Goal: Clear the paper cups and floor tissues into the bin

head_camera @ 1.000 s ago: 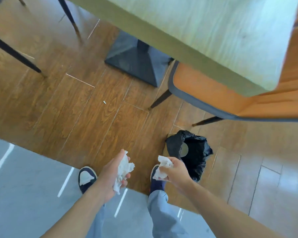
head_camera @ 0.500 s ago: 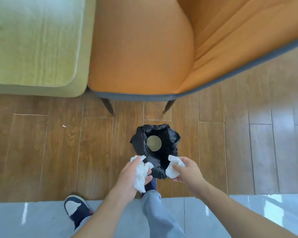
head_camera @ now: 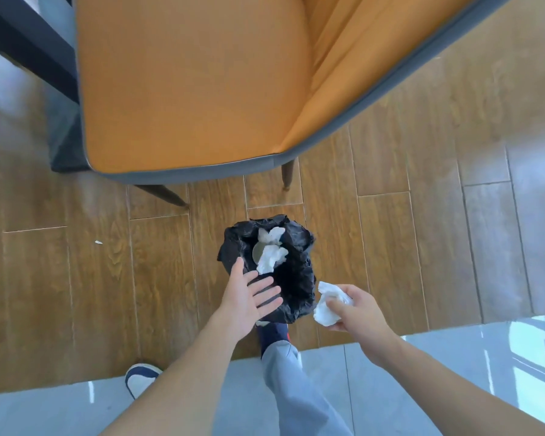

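A small bin lined with a black bag [head_camera: 299, 297] stands on the wooden floor in front of my feet. White crumpled tissue [head_camera: 269, 248] lies inside it, over the round bottom of a paper cup [head_camera: 256, 250]. My left hand [head_camera: 249, 298] hovers at the bin's near-left rim, fingers spread, holding nothing. My right hand [head_camera: 354, 311] is just right of the bin, closed on another crumpled white tissue [head_camera: 328, 305].
An orange chair with a grey edge [head_camera: 202, 171] overhangs the floor just beyond the bin, its dark legs close behind it. A tiny white scrap [head_camera: 98, 242] lies on the wood at left. Grey tiles [head_camera: 422, 372] start under my feet.
My left hand has let go of its tissue, which now lies in the bin, and the hand has opened. The right hand has shifted slightly right, still holding its tissue.
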